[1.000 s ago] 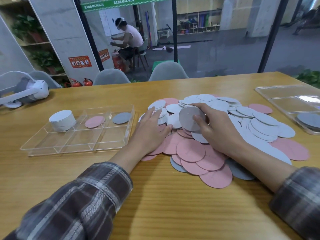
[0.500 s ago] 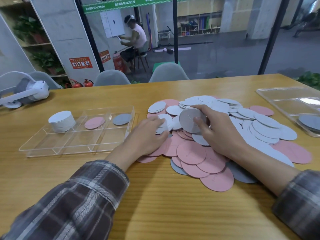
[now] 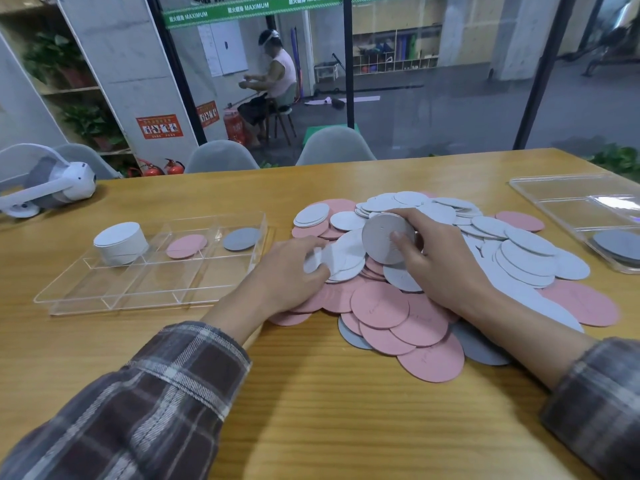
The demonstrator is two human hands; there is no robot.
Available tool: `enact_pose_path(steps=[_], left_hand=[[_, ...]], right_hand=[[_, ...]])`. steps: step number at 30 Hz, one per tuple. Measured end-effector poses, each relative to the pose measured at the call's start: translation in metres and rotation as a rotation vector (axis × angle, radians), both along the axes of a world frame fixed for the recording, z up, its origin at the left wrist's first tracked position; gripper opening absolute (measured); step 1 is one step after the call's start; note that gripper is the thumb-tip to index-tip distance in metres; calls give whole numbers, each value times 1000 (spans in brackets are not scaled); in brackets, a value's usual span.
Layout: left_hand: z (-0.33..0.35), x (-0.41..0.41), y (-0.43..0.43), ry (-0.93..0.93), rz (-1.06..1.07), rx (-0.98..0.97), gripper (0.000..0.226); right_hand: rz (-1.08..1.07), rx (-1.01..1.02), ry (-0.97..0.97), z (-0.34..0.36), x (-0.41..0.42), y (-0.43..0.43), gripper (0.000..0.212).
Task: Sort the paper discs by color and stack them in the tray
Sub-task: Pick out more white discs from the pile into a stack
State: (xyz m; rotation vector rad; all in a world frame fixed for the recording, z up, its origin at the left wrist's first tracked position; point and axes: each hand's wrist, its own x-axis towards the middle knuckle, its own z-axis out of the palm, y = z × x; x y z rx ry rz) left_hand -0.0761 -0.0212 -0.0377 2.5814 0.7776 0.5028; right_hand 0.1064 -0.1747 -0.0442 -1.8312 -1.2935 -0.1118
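A heap of pink, white and grey paper discs covers the middle of the wooden table. My right hand grips a small stack of white discs, held upright above the heap. My left hand lies on the heap's left edge, its fingers pinching a white disc. To the left, the clear divided tray holds a tall white stack, a pink disc and a grey disc in its far compartments.
A second clear tray with grey discs stands at the right edge. A white headset lies at the far left. Grey chairs stand behind the table. A person sits beyond the glass.
My left hand has slid right onto the heap and taken hold of a white disc. My right hand keeps the white stack, shifted only slightly.
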Motion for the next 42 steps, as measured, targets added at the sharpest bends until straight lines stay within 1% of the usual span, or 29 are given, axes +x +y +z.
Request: enact_pose_path(steps=[4, 7, 10, 12, 14, 15, 17, 21, 25, 27, 30, 32, 33, 35, 37, 40, 42], left_hand=[[1, -3, 4, -37, 21, 12, 49], [4, -3, 7, -130, 27, 22, 46], [8, -3, 8, -281, 33, -81, 32], [11, -3, 7, -345, 6, -176, 24], [15, -3, 3, -410, -69, -321, 21], [16, -2, 2, -440, -103, -363, 21], [14, -1, -3, -478, -132, -335, 19], [6, 3, -14, -525, -129, -236, 17], [-1, 7, -15, -562, -113, -166, 17], [-2, 9, -17, -574, -103, -127, 18], [-3, 12, -19, -596, -85, -117, 20], [-3, 12, -15, -565, -76, -94, 21], [-3, 11, -12, -504, -68, -59, 23], [-6, 8, -7, -323, -51, -3, 32], [-8, 6, -5, -188, -41, 7, 38], [-8, 6, -5, -145, -35, 14, 39], [-7, 6, -5, -151, -33, 23, 42]], right_hand=[[-7, 19, 44, 0, 1, -1, 34], [-9, 36, 71, 0, 0, -2, 35], [15, 46, 88, 1, -4, -2, 31], [34, 45, 92, 0, -6, -2, 30], [41, 35, 98, -1, -6, -1, 30], [43, 30, 102, -1, -6, -1, 31], [63, 11, 100, 0, -6, -2, 32], [177, -75, 88, 5, -8, -6, 30], [240, -98, 112, 8, -14, -9, 30], [248, -110, 72, 9, -18, -10, 29], [212, -110, -27, 9, -22, -9, 34], [177, -100, -39, 10, -19, -9, 37], [146, -92, -47, 11, -16, -9, 37], [72, -78, -70, 13, -10, -11, 39], [7, -102, -105, 13, -4, -13, 42], [-43, -200, -179, 9, -2, -12, 45], [-33, -213, -182, 7, -2, -12, 45]])
